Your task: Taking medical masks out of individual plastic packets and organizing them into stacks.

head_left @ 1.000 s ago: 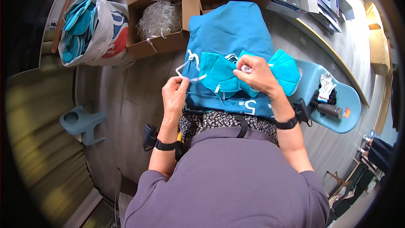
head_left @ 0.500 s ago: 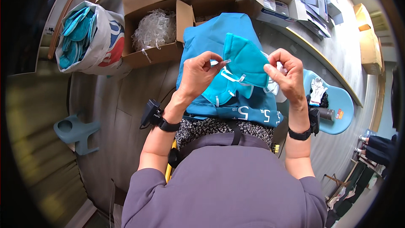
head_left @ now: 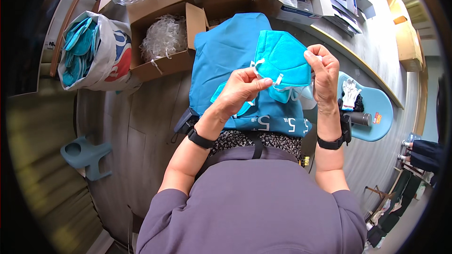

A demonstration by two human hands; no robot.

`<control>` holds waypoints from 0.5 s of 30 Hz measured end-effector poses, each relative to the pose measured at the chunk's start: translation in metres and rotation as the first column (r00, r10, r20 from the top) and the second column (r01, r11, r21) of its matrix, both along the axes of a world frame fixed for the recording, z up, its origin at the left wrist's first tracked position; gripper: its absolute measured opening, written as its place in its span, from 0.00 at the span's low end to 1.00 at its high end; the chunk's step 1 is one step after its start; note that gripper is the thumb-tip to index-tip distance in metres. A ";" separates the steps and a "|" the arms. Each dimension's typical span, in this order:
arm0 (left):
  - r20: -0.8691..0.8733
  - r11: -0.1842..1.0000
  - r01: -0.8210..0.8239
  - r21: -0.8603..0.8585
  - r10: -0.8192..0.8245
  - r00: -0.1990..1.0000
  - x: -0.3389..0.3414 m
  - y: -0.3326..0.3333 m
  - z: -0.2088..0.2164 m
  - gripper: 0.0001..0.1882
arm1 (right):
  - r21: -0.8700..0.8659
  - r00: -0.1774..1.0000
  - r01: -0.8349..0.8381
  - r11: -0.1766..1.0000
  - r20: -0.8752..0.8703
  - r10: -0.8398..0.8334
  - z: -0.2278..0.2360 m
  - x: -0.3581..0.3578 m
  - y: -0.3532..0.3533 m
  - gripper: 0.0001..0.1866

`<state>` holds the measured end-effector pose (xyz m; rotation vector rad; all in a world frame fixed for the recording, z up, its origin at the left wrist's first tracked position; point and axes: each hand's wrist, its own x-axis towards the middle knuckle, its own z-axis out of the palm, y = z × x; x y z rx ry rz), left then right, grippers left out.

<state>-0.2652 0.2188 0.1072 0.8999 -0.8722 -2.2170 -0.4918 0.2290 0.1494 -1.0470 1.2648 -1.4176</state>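
A folded turquoise face mask (head_left: 282, 56) is held up over my lap. My right hand (head_left: 324, 73) is closed on its upper right corner, thumb and fingers pinching the edge. At its lower left, my left hand (head_left: 246, 89) is closed in a pinch at the white elastic strap (head_left: 257, 66); the strap's end is hidden by the fingers. Other turquoise masks (head_left: 279, 95) with white straps lie beneath on the blue cloth (head_left: 221, 51) across my lap, partly covered by my left hand. Some white straps hang below the held mask.
Ahead, an open cardboard box (head_left: 176, 68) holds a tangle of clear straps (head_left: 165, 37). To its left stands a white bag (head_left: 106, 68) full of turquoise masks. A blue stool (head_left: 376, 129) at right carries gloves (head_left: 351, 93) and a dark flask (head_left: 358, 118). Another stool (head_left: 89, 155) stands left.
My left hand has moved right and down to the mask's lower left edge. The mask has turned flatter toward me, its right corner still in my right hand. The view has shifted slightly.
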 end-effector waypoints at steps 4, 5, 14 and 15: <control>0.132 0.989 -0.013 -0.150 0.033 0.991 -0.016 0.007 0.009 0.12 | 0.017 0.999 0.032 0.999 0.043 -0.032 -0.004 0.000 0.000 0.04; 0.162 0.981 -0.013 -0.194 0.045 0.986 -0.017 0.008 0.011 0.12 | 0.023 0.998 0.042 0.999 0.054 -0.043 -0.006 -0.001 0.000 0.04; 0.121 0.907 0.190 -0.375 -0.155 0.980 0.025 0.000 0.047 0.11 | -0.001 0.984 0.175 0.985 0.013 -0.175 -0.028 -0.026 -0.006 0.04; 0.073 0.898 0.163 -0.409 -0.146 0.987 0.030 -0.001 0.049 0.10 | 0.007 0.982 0.190 0.982 0.007 -0.190 -0.032 -0.031 -0.006 0.04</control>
